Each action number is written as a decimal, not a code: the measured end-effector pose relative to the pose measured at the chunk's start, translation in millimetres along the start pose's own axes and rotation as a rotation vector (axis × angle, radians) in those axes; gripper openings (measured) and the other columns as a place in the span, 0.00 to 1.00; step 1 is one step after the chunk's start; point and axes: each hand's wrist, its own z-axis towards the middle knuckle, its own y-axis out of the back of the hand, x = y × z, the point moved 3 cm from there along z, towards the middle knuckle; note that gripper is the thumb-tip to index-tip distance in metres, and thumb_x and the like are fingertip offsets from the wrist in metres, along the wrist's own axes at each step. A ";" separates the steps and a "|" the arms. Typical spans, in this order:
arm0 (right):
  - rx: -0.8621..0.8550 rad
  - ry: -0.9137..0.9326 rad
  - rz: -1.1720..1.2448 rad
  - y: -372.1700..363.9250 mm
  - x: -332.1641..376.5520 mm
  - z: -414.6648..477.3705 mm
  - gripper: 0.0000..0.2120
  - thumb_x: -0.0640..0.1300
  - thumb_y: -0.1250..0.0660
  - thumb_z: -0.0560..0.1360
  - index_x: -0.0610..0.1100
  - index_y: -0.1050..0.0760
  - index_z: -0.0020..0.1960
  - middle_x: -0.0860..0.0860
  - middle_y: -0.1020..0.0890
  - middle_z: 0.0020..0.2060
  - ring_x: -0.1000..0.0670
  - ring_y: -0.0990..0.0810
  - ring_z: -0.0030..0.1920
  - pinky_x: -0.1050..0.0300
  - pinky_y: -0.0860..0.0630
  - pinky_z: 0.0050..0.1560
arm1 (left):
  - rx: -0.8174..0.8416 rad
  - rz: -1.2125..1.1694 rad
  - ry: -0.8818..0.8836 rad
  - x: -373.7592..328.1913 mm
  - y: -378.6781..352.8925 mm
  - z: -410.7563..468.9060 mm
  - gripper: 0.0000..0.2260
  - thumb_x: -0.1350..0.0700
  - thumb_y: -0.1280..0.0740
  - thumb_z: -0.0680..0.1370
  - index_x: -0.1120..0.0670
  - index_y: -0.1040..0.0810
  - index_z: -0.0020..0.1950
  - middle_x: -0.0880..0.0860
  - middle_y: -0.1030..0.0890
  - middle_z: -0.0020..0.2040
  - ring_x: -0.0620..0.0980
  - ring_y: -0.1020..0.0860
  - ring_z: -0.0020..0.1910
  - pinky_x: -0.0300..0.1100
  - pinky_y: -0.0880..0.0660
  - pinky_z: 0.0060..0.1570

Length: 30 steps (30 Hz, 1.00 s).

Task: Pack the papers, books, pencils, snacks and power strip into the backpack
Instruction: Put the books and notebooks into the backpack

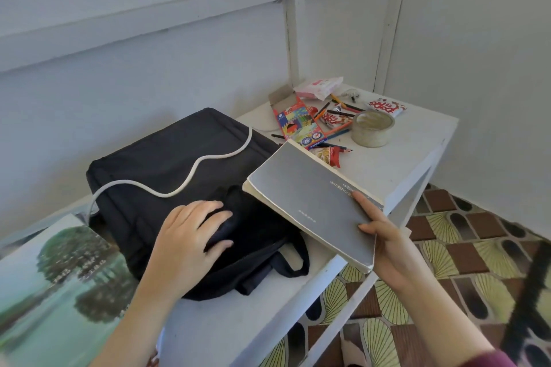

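Grey book [313, 202]: held in the air, tilted, its far corner over the edge of the backpack [167, 158], its near end out past the surface's [387, 170] front edge. Right hand [384, 244] is clamped on the near corner, thumb on the cover, fingers underneath.

Left hand [187, 235]: on the backpack's near end, fingers curled over a fold of dark fabric by the zip. It seems to be holding the mouth open. The inside of the bag is not visible.

Backpack lies flat on the surface. White cord [208, 158] snakes across its top; no power strip body in view.

Step in hand, as I judge it: loading a book, early in the job. Not yet packed:
- pencil box [301, 125]
- loose pencils [340, 112]
- snack packets [386, 107]
- large landscape print [59, 277] at the near left

Tape roll [372, 128] sits among them.

Next move calls for the left hand to lift the flap wider, and for the right to turn the book's leading edge down into the gap and slide it in flat.
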 end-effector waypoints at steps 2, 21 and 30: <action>-0.008 -0.001 0.003 1.0 -3.3 -4.2 0.25 0.29 0.48 0.74 0.48 0.24 0.62 0.51 0.19 0.57 0.47 0.19 0.52 0.58 0.19 0.43 | 0.091 -0.006 0.044 6.5 -0.3 2.2 0.21 0.54 0.23 0.65 0.54 0.21 0.56 0.51 0.21 0.55 0.52 0.23 0.54 0.43 0.30 0.54; 0.004 -0.058 -0.096 -15.1 -25.6 -3.7 0.25 0.28 0.47 0.73 0.45 0.23 0.62 0.47 0.20 0.58 0.46 0.18 0.50 0.58 0.20 0.39 | 0.372 -0.265 0.324 64.4 13.9 39.1 0.19 0.53 0.39 0.78 0.25 0.30 0.55 0.40 0.37 0.70 0.46 0.27 0.58 0.43 0.27 0.47; 0.057 -0.059 -0.211 -30.0 -19.9 7.5 0.25 0.27 0.47 0.73 0.46 0.23 0.61 0.48 0.19 0.57 0.45 0.20 0.53 0.58 0.20 0.45 | 0.352 -0.418 0.367 74.3 30.3 61.8 0.21 0.59 0.30 0.73 0.34 0.26 0.56 0.40 0.28 0.44 0.46 0.27 0.47 0.40 0.32 0.47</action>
